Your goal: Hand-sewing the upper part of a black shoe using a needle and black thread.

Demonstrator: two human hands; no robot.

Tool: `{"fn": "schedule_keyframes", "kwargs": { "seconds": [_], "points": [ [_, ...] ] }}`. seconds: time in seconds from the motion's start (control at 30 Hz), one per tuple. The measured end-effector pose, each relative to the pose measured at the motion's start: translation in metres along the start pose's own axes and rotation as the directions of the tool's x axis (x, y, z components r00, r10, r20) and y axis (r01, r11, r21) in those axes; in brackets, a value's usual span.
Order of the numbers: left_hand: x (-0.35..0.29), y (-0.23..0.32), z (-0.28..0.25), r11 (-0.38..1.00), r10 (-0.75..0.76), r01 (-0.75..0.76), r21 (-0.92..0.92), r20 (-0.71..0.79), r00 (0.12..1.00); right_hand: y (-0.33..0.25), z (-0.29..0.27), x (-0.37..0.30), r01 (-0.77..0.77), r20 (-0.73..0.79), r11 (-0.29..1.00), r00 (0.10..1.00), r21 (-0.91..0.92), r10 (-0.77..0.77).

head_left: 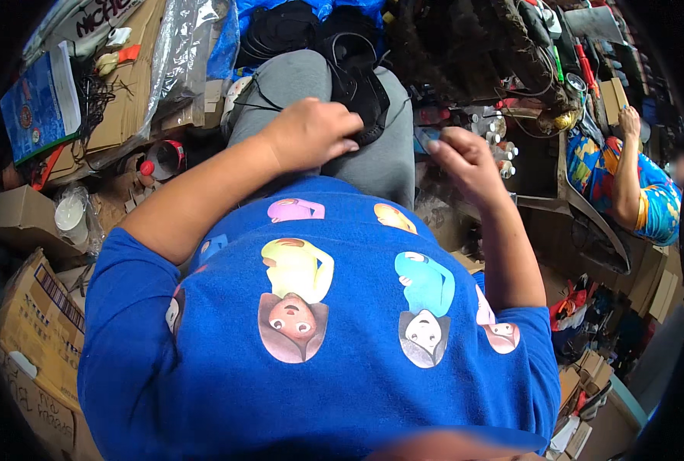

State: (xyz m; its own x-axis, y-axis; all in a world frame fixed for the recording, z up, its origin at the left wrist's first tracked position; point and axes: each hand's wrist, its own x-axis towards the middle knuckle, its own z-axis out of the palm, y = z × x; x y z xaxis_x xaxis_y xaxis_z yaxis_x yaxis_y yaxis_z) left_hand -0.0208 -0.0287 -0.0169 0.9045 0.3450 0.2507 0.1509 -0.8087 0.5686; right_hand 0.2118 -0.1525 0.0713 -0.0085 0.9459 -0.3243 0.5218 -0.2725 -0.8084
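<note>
A black shoe [362,96] lies lengthwise on my grey-trousered lap [296,77], its near end between my two hands. Beside that end, on its left, is my left hand [315,132], with the fingers curled and the thumb pressed toward them. What it pinches, if anything, is hidden. My right hand [465,157] is raised off to the right, apart from the shoe. Its fingers are bent into a closed grip whose contents do not show. Thin dark thread [398,113] runs across the trousers by the shoe's right side.
More black footwear [280,32] rests on blue plastic beyond my knees. Cardboard [130,84], a cardboard box [38,330] and a blue booklet [41,104] crowd the left. Small bottles [497,134] stand right of my lap. Another person's arm [628,173] is farther right.
</note>
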Motion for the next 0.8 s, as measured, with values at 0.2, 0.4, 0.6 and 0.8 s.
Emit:
{"fn": "schedule_keyframes", "kwargs": {
  "seconds": [0.2,0.4,0.6,0.8],
  "points": [
    [0.033,-0.022,-0.019,0.97,-0.049,0.009,-0.245,-0.156,0.987,-0.007,0.012,0.009,0.02,-0.106,0.967,0.993,-0.256,-0.048],
    [0.048,-0.037,-0.005,0.975,0.051,-0.049,-0.218,0.003,0.999,-0.002,0.017,0.025,0.036,-0.088,0.928,0.993,-0.371,-0.073],
    [0.052,-0.035,-0.006,0.976,0.006,0.003,-0.216,0.039,0.999,-0.008,0.015,0.032,0.044,-0.061,0.868,0.994,-0.494,-0.086],
    [0.052,-0.037,-0.004,0.98,-0.018,0.026,-0.199,0.041,0.999,-0.007,0.022,0.039,0.077,-0.068,0.836,0.989,-0.543,-0.135]
  ]
}}
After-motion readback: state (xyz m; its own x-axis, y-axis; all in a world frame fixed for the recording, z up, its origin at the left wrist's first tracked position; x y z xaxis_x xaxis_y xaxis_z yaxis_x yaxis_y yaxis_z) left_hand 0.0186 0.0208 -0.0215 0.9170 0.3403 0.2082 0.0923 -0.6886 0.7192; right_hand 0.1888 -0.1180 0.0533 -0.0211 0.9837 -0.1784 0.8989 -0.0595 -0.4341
